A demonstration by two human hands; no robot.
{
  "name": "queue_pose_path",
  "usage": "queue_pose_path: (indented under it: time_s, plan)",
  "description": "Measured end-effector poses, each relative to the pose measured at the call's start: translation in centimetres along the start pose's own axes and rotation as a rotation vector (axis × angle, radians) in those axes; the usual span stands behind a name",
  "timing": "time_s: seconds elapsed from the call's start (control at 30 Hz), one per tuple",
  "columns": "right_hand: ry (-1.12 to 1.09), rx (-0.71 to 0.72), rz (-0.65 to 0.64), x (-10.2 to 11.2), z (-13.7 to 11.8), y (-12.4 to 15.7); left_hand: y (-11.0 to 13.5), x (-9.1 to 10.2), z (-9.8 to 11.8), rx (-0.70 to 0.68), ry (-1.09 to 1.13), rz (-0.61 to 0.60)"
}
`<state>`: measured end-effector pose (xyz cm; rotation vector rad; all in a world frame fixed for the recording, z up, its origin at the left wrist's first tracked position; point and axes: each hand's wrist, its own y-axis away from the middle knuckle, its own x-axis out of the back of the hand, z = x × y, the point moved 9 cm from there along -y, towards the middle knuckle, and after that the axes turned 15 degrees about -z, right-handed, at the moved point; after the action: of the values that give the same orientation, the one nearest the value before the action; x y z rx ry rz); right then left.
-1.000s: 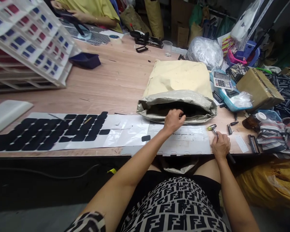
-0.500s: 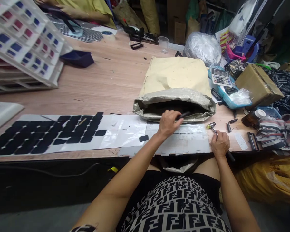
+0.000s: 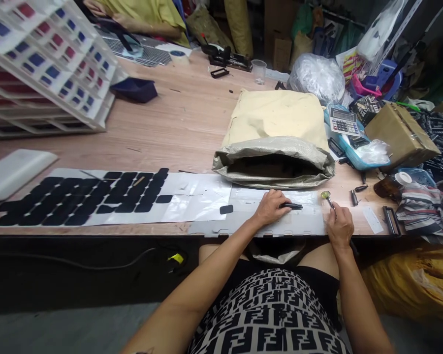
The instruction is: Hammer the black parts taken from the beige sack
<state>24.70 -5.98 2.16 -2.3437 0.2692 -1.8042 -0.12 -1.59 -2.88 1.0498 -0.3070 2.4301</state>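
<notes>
My left hand [image 3: 271, 207] is closed round a slim black plastic piece [image 3: 292, 205], low over the grey-white mat [image 3: 251, 223] at the table's front edge. The piece's exact kind does not show. My right hand [image 3: 340, 227] grips a small hammer by its handle; the hammer's yellowish head [image 3: 325, 195] points up and away from me, just right of the mat. Right behind my left hand lies a cream sack [image 3: 276, 113], its mouth open toward me and dark inside. One black rounded patch [image 3: 226, 209] rests on the mat left of my hand.
Rows of black rounded patches [image 3: 51, 196] cover a white sheet at left. A white plastic rack [image 3: 107, 115] stands behind them. To the right are a calculator [image 3: 343, 122], a blue basket [image 3: 371, 160], a carton [image 3: 402, 132], a brown bottle [image 3: 387, 187] and a striped cloth [image 3: 424, 206]. A co-worker's arm [image 3: 151, 27] shows far left.
My left hand has come back from the sack's mouth to the mat, bringing the black piece. The hammer in my right hand has turned slightly. The whole view has shifted a little.
</notes>
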Motion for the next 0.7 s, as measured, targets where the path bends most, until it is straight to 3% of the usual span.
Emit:
queue_pose_path:
  time_s: [0.17, 0.27, 0.47, 0.7]
  plan:
    - [-0.401, 0.200, -0.108, 1.7, -5.4, 2.0, 0.1, -0.1, 0.0, -0.004, -0.012, 0.009]
    - [-0.481, 0.270, -0.148, 1.7, -7.5, 2.9, 0.0, -0.2, 0.0, -0.010, -0.030, 0.008]
    - [-0.430, 0.259, -0.221, -0.2, -7.6, 3.4, 0.0, -0.1, 0.1, -0.010, -0.035, 0.018]
    - [-0.491, 0.277, -0.235, -0.2, -9.2, 3.2, 0.0, 0.0, 0.2, -0.009, -0.014, 0.015]
